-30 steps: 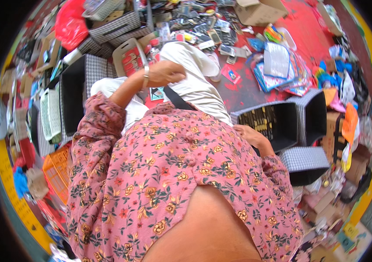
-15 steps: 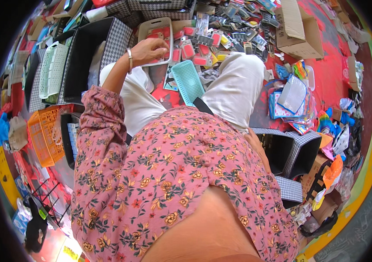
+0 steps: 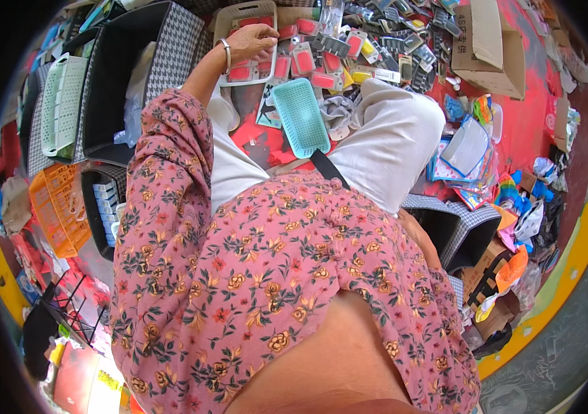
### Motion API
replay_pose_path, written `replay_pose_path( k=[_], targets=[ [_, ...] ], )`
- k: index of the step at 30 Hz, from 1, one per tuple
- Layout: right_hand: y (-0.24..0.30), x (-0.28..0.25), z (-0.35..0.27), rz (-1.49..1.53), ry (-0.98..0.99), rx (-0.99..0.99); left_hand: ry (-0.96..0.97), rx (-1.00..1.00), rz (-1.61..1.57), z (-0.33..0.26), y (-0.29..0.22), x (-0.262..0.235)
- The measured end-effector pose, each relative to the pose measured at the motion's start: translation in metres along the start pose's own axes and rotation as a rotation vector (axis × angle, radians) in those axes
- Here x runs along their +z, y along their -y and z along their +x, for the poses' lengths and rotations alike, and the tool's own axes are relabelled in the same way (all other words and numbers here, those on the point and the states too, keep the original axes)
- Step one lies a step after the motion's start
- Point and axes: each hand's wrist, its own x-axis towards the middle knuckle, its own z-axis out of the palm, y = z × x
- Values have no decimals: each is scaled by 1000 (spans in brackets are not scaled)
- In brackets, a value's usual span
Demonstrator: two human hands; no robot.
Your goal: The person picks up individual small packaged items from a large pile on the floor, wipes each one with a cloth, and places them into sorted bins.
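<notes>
My left hand, with a pale bracelet at the wrist, hovers over a cream plastic basket holding several red blister packs. Its fingers are loosely bent and a little apart; nothing shows in them. More red packs lie loose on the floor just right of the basket. A mint-green basket lies between my legs, with no contents visible. At my right hip is my right hand, partly covered by my floral shirt, beside a black-lined houndstooth box. Its fingers are hidden.
Many small carded packs spread across the far floor. An open cardboard box stands far right, with plastic-wrapped packets nearer. On my left are large houndstooth bins, a pale green basket and an orange crate.
The view has shifted somewhat. My left hand has moved slightly forward and right over the cream basket, its fingers a little straighter. My right hand stays at my hip.
</notes>
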Motion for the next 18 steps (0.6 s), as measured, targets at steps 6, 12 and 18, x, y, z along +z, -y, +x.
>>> replay_pose_path(
  k=[6,12,18],
  targets=[
    [92,-112,-48,59,-460,-103,-227,23,-76,9,-25,-11],
    [296,-144,-6,-444,-500,-618,-479,51,-496,12,-53,-20],
    [352,-57,182,-1283,-385,-746,-623,-57,-612,-3,-62,-11]
  ],
)
